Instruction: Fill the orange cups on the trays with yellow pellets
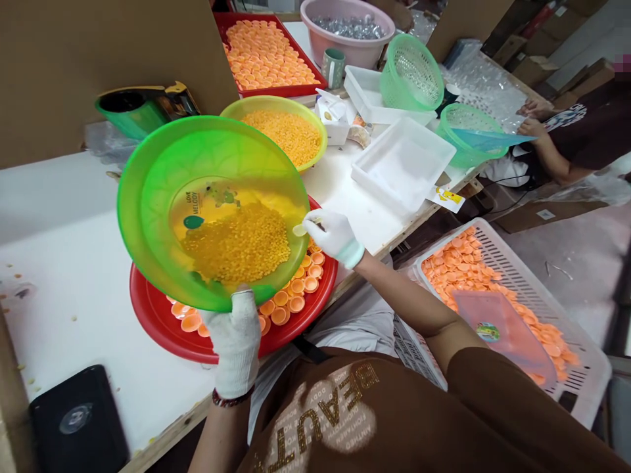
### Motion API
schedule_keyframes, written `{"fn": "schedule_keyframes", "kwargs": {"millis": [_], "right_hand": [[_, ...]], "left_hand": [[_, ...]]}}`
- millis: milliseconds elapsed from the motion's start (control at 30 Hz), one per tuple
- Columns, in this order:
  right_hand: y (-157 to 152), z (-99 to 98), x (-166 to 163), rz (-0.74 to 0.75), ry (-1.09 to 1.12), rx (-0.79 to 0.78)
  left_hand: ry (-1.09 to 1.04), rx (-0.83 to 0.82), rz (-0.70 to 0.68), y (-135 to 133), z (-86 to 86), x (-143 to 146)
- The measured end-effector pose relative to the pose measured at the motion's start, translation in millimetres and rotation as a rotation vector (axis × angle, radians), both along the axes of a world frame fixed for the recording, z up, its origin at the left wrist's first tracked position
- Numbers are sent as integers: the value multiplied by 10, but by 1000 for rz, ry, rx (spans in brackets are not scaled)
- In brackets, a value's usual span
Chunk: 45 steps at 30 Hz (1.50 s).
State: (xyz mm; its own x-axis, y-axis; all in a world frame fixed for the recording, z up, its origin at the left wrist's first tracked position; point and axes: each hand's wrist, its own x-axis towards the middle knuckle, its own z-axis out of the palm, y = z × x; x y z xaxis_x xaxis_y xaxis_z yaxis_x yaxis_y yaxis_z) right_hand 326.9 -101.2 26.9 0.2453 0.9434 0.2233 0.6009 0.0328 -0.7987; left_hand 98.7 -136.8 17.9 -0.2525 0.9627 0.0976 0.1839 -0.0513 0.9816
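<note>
My left hand [235,341], in a white glove, grips the near rim of a green plastic bowl [162,177] and holds it tilted over the table. A heap of small yellow beads [236,244] lies in the bowl's lower part. My right hand [332,234], also gloved, is closed on a small pale scoop [300,229] at the bowl's right rim. Under the bowl sits a red round tray [162,322] with several orange caps [290,295].
Behind stand a yellow-green bowl of yellow beads [286,131], a red tray of orange caps [266,52], a pink basin [345,29], green baskets [411,72] and white trays [401,164]. A white crate of orange caps [517,302] sits at my right. Another person's hands [535,118] work far right.
</note>
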Motion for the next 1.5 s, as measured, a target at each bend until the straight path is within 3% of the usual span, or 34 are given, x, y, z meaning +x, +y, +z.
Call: {"fn": "schedule_keyframes", "kwargs": {"millis": [200,467,600,700,833,900,1100,1267,1400,1500], "right_hand": [[103,-84,-287,9,488,-387],[49,-14,-86,-95,803,-361],[-13,-66,99,-145,708,-276],[-69,-150,184,-143,470,-213],[-147,-219,208,26,4,-15],[-179,-205,198,81,-118,49],[-130,-84,22,5,-49,142],[29,-100,-298,32,73,-47],[78,-118,-479,34,441,-365],[76,-104,-477,27,662,-443]], "left_hand": [[34,-13,5,-49,33,36],[-10,-15,13,-25,-38,-165],[-34,50,38,-9,-22,-249],[-37,60,57,-8,33,-259],[-34,51,62,-9,69,-242],[-36,40,65,-11,59,-235],[-13,25,18,-18,8,-198],[-7,3,-15,-63,38,-141],[-2,-10,-11,-87,62,-126],[-18,11,-7,-81,40,-133]]}}
